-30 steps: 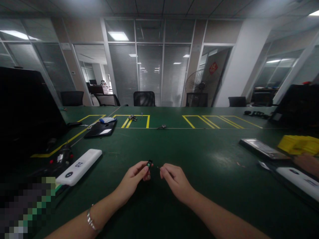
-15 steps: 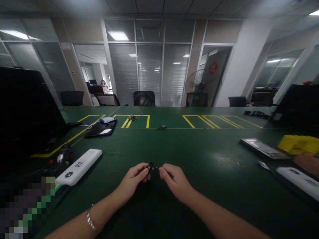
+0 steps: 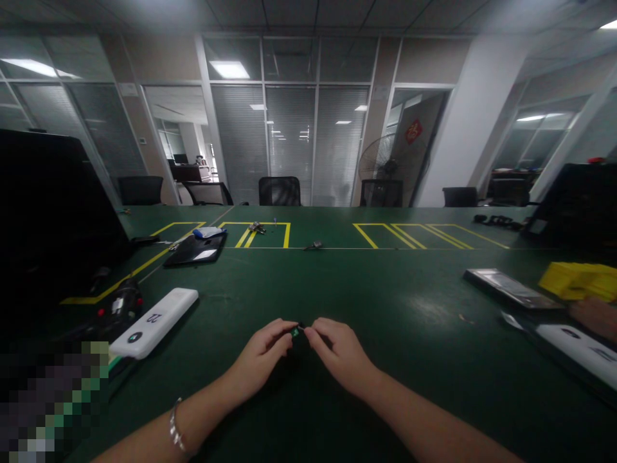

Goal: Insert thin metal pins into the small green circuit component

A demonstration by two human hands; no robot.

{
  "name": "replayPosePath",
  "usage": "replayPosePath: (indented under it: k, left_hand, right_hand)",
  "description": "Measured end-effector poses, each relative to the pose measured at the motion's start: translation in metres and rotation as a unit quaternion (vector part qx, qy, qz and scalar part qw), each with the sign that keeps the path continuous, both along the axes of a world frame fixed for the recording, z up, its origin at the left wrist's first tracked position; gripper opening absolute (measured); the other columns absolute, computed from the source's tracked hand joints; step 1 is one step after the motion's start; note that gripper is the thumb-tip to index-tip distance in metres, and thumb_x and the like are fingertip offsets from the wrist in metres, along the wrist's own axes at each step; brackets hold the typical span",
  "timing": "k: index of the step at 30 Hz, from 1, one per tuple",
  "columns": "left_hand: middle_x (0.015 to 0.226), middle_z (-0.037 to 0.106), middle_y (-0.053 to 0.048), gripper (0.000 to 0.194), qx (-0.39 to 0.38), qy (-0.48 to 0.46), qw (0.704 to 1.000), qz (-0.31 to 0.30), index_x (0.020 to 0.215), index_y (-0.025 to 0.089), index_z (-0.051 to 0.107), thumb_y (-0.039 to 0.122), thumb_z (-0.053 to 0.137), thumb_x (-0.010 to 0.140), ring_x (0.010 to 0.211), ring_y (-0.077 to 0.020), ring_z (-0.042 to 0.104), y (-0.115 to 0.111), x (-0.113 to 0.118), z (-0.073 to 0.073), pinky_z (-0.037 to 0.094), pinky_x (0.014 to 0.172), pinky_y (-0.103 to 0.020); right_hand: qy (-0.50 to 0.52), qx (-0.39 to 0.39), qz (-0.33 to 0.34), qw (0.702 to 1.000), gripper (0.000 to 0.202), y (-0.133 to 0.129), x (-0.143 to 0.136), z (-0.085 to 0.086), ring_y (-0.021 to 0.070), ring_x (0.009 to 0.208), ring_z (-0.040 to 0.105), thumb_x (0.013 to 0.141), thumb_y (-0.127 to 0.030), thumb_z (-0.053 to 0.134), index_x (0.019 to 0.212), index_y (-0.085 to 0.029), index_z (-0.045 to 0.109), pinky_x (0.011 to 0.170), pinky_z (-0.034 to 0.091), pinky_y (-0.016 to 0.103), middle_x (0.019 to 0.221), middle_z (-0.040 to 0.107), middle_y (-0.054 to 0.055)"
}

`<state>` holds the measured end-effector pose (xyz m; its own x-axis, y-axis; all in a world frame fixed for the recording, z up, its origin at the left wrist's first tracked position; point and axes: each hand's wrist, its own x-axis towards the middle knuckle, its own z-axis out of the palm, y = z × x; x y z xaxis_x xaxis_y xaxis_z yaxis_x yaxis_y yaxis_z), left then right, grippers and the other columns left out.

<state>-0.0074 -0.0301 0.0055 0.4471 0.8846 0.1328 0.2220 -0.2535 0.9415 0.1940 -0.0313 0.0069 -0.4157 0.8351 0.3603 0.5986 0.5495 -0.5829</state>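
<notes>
My left hand (image 3: 263,352) is closed around a small black piece with a green patch (image 3: 295,332), too small to name. Close beside it, my right hand (image 3: 341,352) makes a pinch with thumb and forefinger. What the right fingertips pinch is tiny and mostly hidden; its end meets or nearly meets the black piece. Both hands are just above the green table (image 3: 332,289), fingertips almost together.
A white power bank marked 22 (image 3: 166,315) lies at left, with a dark red-buttoned tool (image 3: 124,302) behind. Further back are a black tablet-like slab (image 3: 190,252) and small metal parts (image 3: 257,227). At right, another person's hand (image 3: 595,315) is by a yellow object (image 3: 576,281).
My left hand has turned the black piece and moved it slightly right, closing the gap to the right fingertips. My right hand has barely moved.
</notes>
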Motion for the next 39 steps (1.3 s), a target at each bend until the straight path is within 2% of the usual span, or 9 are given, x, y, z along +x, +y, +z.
replayPosePath:
  k: [8, 13, 20, 28, 39]
  left_hand:
    - [0.088, 0.055, -0.003, 0.025, 0.041, 0.022, 0.999, 0.012, 0.107, 0.018, 0.064, 0.028, 0.046, 0.093, 0.081, -0.0178, 0.055, -0.001, -0.001, 0.003, 0.044, 0.074, -0.030]
    - [0.087, 0.056, -0.003, 0.020, 0.076, 0.067, 0.994, 0.029, 0.098, 0.018, 0.065, 0.024, 0.047, 0.091, 0.081, -0.0186, 0.054, -0.005, 0.000, 0.009, 0.043, 0.074, -0.030]
    - [0.086, 0.057, -0.003, 0.020, 0.074, 0.067, 0.994, 0.037, 0.095, 0.017, 0.065, 0.025, 0.047, 0.090, 0.080, -0.0189, 0.055, -0.005, 0.000, 0.008, 0.043, 0.073, -0.030]
    - [0.093, 0.061, -0.005, 0.024, 0.051, 0.059, 0.997, 0.029, 0.104, 0.018, 0.065, 0.028, 0.048, 0.092, 0.085, -0.0190, 0.057, -0.003, -0.001, 0.005, 0.045, 0.076, -0.029]
    - [0.089, 0.062, -0.004, 0.029, 0.051, 0.046, 0.996, 0.056, 0.109, 0.019, 0.065, 0.036, 0.048, 0.092, 0.081, -0.0190, 0.059, -0.004, 0.000, 0.007, 0.045, 0.073, -0.030]
  right_hand:
    - [-0.035, 0.012, -0.016, 0.999, 0.034, -0.001, -0.001, -0.002, 0.0118, 0.064, 0.052, 0.098, -0.035, 0.041, 0.073, -0.019, 0.057, 0.058, 0.033, 0.023, 0.070, 0.055, -0.002]
    - [-0.059, 0.015, -0.024, 0.998, 0.034, -0.001, -0.001, -0.001, 0.0121, 0.066, 0.053, 0.098, -0.036, 0.040, 0.074, -0.019, 0.058, 0.059, 0.034, 0.023, 0.072, 0.056, -0.001]
    - [-0.075, 0.020, -0.026, 0.997, 0.033, -0.001, 0.000, -0.001, 0.0116, 0.065, 0.053, 0.098, -0.035, 0.040, 0.074, -0.019, 0.058, 0.058, 0.034, 0.023, 0.071, 0.056, -0.002]
    - [-0.078, 0.014, -0.026, 0.997, 0.033, 0.000, -0.002, 0.000, 0.0117, 0.065, 0.054, 0.098, -0.035, 0.040, 0.074, -0.019, 0.058, 0.058, 0.035, 0.023, 0.072, 0.057, -0.001]
    - [-0.063, -0.007, -0.041, 0.997, 0.035, -0.001, -0.002, 0.001, 0.0126, 0.065, 0.054, 0.098, -0.037, 0.040, 0.075, -0.020, 0.060, 0.058, 0.036, 0.024, 0.072, 0.058, -0.001]
